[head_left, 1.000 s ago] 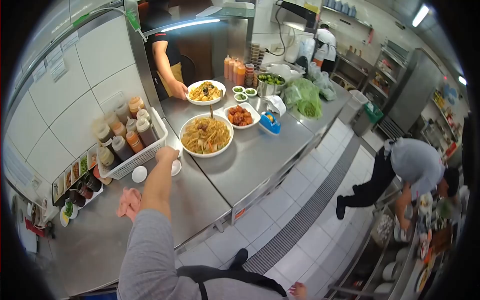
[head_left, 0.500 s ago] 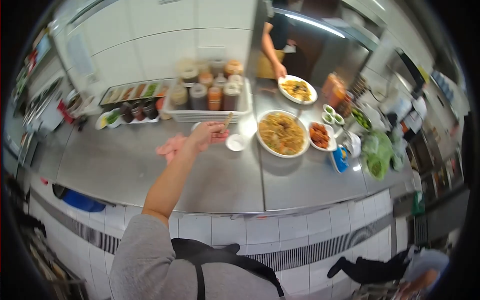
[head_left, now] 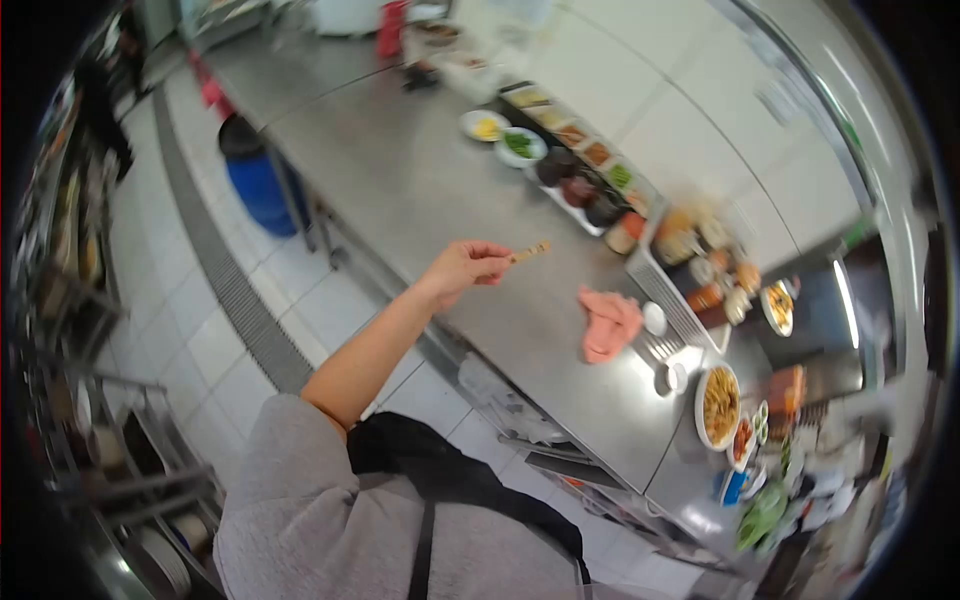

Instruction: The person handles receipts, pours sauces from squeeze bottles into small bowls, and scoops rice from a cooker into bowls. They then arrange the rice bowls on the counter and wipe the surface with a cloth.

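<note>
My left hand reaches out over the steel counter, its fingers pinched on one end of a small tan stick with dark marks. The stick's exact kind is too small to make out. A crumpled pink cloth lies on the counter to the right of the hand, apart from it. Two small white dishes, one of them a cup, stand beyond the cloth. My right hand is out of view.
Along the wall stand a tray of garnishes, dark jars and a basket of sauce bottles. Farther right are a noodle bowl and a plate of food. A blue bin stands on the floor at left.
My view has turned left, so the noodles and bottles now sit at the right edge. My left hand has moved away from the pink cloth, still holding the stick.
</note>
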{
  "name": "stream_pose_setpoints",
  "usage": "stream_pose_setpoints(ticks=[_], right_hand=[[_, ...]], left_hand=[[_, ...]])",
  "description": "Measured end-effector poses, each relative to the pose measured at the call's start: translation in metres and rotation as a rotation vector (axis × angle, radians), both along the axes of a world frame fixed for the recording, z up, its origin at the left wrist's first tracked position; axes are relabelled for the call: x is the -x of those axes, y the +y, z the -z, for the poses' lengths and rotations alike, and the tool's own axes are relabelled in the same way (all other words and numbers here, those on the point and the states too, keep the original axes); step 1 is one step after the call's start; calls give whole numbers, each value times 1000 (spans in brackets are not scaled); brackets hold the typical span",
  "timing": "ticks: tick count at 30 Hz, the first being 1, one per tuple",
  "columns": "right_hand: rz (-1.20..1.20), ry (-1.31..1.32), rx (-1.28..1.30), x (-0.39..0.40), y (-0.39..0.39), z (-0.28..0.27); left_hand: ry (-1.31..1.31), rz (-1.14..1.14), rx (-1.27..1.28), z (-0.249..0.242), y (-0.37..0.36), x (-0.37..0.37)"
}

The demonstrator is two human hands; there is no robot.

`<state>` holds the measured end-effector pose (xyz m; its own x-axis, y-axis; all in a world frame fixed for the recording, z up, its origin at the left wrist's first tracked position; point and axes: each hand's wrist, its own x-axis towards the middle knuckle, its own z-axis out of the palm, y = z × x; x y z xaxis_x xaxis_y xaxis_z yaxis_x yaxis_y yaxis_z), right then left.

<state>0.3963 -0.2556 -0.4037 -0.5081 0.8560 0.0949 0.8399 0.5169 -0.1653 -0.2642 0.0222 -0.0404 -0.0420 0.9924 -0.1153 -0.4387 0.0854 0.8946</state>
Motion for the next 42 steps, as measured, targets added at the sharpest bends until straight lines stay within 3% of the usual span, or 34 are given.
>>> stream_pose_setpoints(ticks=[4,8,10,12,14,16,20,22,23,25,27,29,32,36,38,39,40,41,42], right_hand=[[-230,-75,218,-59,112,-141],[-380,-167,431,-10,184,-251],[-411,-206,535,114,194,-245],[-420,-232,638,333,167,-208],[-53,-214,733,351,198,-205],[304,5,851,382,223,-204],[169,14,748,475,212,-232],[-121,41,742,504,191,-238],[-113,38,745,509,184,-241],[-181,-207,717,517,172,-245],[-126,-197,735,508,165,-247],[13,-230,813,479,162,-239],[20,-278,749,393,163,-202],[119,-325,830,345,150,-197],[-13,-160,768,329,140,-187],[59,-104,723,327,136,-183],[23,-183,728,326,133,-178],[-6,-258,736,323,127,-173],[19,-202,670,322,120,-168]], left_hand=[[34,-305,124,55,-65,118],[-132,-495,306,145,-111,187],[-276,-554,401,185,-119,197],[-233,-527,472,206,-117,190],[-172,-497,529,224,-105,185],[-141,-488,529,245,-89,176],[-172,-597,542,244,-65,172],[-72,-616,560,252,-54,172],[-75,-609,565,253,-53,171],[-18,-597,586,256,-48,172],[-26,-570,568,262,-44,173],[-37,-539,549,264,-37,172],[-149,-478,504,259,-23,168],[-4,-487,470,265,-3,167],[230,-428,491,263,-1,172],[112,-417,489,276,1,172],[283,-396,411,309,6,174],[70,-377,537,280,-8,175],[159,-407,483,328,-12,171]])
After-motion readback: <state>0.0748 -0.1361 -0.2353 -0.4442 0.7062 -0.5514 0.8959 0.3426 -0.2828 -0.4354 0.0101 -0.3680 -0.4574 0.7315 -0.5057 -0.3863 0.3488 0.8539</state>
